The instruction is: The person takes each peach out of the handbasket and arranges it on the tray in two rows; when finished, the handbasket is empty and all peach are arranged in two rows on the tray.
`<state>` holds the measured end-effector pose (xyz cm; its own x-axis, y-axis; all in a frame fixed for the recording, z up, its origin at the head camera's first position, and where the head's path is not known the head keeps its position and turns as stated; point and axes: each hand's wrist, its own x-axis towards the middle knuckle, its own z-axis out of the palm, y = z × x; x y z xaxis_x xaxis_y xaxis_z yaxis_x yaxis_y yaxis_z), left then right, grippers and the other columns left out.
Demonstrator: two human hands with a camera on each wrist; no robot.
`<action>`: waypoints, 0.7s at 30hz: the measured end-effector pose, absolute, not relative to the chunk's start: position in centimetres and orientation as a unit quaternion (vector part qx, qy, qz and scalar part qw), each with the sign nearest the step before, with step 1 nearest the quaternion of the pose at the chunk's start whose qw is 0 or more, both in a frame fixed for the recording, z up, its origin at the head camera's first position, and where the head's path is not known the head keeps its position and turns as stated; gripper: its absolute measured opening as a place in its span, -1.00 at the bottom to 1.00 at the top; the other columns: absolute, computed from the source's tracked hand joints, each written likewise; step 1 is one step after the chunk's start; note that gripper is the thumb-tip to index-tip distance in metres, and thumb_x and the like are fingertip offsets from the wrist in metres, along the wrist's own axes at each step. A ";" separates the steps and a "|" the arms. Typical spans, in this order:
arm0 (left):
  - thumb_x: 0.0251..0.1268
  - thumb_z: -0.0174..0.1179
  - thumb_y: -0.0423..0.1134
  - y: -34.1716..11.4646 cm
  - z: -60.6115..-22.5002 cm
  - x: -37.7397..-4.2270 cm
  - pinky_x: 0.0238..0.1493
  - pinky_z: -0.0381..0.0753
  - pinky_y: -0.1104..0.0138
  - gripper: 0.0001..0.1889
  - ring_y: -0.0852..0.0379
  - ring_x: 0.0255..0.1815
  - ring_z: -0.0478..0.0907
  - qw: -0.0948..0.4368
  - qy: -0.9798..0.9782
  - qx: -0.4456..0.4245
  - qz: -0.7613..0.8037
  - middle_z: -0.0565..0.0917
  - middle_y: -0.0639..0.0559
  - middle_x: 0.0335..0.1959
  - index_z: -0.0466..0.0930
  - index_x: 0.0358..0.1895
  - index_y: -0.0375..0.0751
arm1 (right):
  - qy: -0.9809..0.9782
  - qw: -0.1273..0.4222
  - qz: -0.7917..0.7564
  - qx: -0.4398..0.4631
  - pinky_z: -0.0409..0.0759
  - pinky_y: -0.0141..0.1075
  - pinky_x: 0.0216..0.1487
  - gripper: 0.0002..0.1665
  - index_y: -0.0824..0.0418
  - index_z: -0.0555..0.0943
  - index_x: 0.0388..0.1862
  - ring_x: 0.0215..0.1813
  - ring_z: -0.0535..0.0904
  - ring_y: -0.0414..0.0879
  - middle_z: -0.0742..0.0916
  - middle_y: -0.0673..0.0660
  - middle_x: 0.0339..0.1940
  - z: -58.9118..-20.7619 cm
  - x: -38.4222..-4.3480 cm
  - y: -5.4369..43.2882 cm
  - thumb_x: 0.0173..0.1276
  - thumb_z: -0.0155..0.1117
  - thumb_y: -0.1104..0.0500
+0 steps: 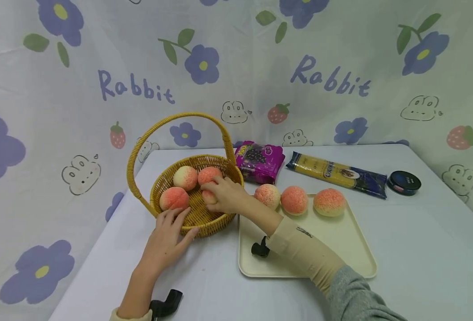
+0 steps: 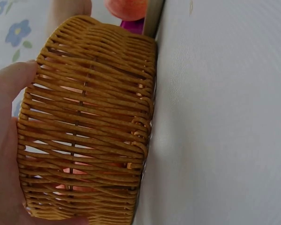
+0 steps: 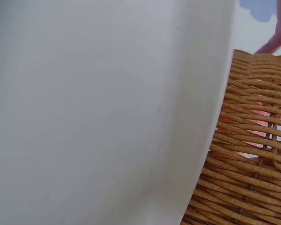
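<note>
A yellow wicker basket (image 1: 196, 220) with a tall arched handle stands on the table, holding pink-and-cream peaches. My left hand (image 1: 166, 243) grips its near left rim, fingers over the edge beside a peach (image 1: 174, 198). In the left wrist view the thumb (image 2: 23, 77) lies at the rim of the woven wall. Reaching inside from the right, my right hand (image 1: 230, 196) holds a peach (image 1: 209, 197) low in the basket, partly covered by the fingers. Two more peaches lie behind, one cream (image 1: 185, 178) and one pinker (image 1: 209, 175).
Right of the basket, a cream tray (image 1: 356, 249) carries three peaches along its far side, under my right forearm. Behind it lie a purple packet (image 1: 260, 160), a long yellow-and-blue pasta packet (image 1: 336, 174) and a round dark tin (image 1: 404, 183). A printed curtain hangs behind the table.
</note>
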<state>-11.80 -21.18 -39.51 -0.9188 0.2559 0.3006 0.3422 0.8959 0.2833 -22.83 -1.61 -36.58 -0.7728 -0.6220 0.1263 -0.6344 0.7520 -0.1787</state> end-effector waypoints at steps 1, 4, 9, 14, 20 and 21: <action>0.28 -0.04 0.21 -21.2 -39.5 -11.8 0.04 0.32 -0.10 -0.35 -0.15 0.22 0.13 0.130 -0.965 -0.156 -0.167 0.34 -0.16 0.17 0.31 0.28 -0.18 | -0.934 0.035 0.111 0.338 0.55 -0.13 -0.31 -0.36 -0.16 0.39 0.24 -0.09 0.46 0.01 0.42 0.04 0.15 -36.6 -22.8 -1.6 0.16 0.23 -0.21; 0.27 -0.02 0.19 -21.2 -39.6 -11.8 0.05 0.32 -0.09 -0.37 -0.16 0.21 0.14 0.135 -0.964 -0.158 -0.168 0.37 -0.16 0.15 0.34 0.26 -0.19 | -0.926 0.058 0.124 0.352 0.55 -0.13 -0.30 -0.36 -0.14 0.40 0.23 -0.09 0.45 0.02 0.42 0.05 0.14 -36.7 -22.8 -1.4 0.15 0.23 -0.20; 0.28 -0.03 0.19 -21.2 -39.6 -11.8 0.06 0.31 -0.08 -0.38 -0.15 0.21 0.14 0.135 -0.964 -0.159 -0.167 0.38 -0.14 0.12 0.36 0.25 -0.17 | -0.909 0.092 0.149 0.379 0.56 -0.14 -0.26 -0.38 -0.10 0.43 0.20 -0.10 0.46 0.04 0.41 0.08 0.12 -36.8 -22.8 -1.0 0.15 0.24 -0.17; 0.28 -0.07 0.22 -21.1 -39.4 -11.8 0.06 0.32 -0.09 -0.36 -0.15 0.23 0.13 0.123 -0.966 -0.158 -0.166 0.38 -0.12 0.12 0.35 0.25 -0.16 | -0.897 0.102 0.172 0.394 0.56 -0.17 -0.25 -0.38 -0.09 0.41 0.20 -0.10 0.45 0.01 0.40 0.09 0.14 -36.8 -22.8 -0.6 0.15 0.25 -0.19; 0.28 -0.06 0.22 -21.1 -39.4 -11.7 0.03 0.35 -0.09 -0.37 -0.15 0.22 0.14 0.128 -0.965 -0.158 -0.165 0.39 -0.13 0.10 0.37 0.24 -0.16 | -0.873 0.124 0.198 0.428 0.54 -0.19 -0.17 -0.40 -0.05 0.45 0.17 -0.06 0.47 -0.03 0.43 0.06 0.11 -36.3 -22.6 -0.2 0.14 0.28 -0.15; 0.28 -0.05 0.22 -21.2 -39.4 -11.7 0.02 0.35 -0.09 -0.38 -0.15 0.22 0.14 0.131 -0.965 -0.158 -0.165 0.39 -0.13 0.10 0.37 0.23 -0.16 | -0.868 0.129 0.201 0.436 0.53 -0.20 -0.13 -0.41 -0.03 0.46 0.15 -0.04 0.47 -0.04 0.44 0.06 0.11 -36.3 -22.6 -0.1 0.13 0.29 -0.13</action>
<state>-11.71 -21.16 -39.41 -0.9159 0.2617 0.3044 0.3480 0.8956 0.2772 -22.58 -0.08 -36.27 -0.5871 -0.7045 0.3988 -0.8080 0.5400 -0.2356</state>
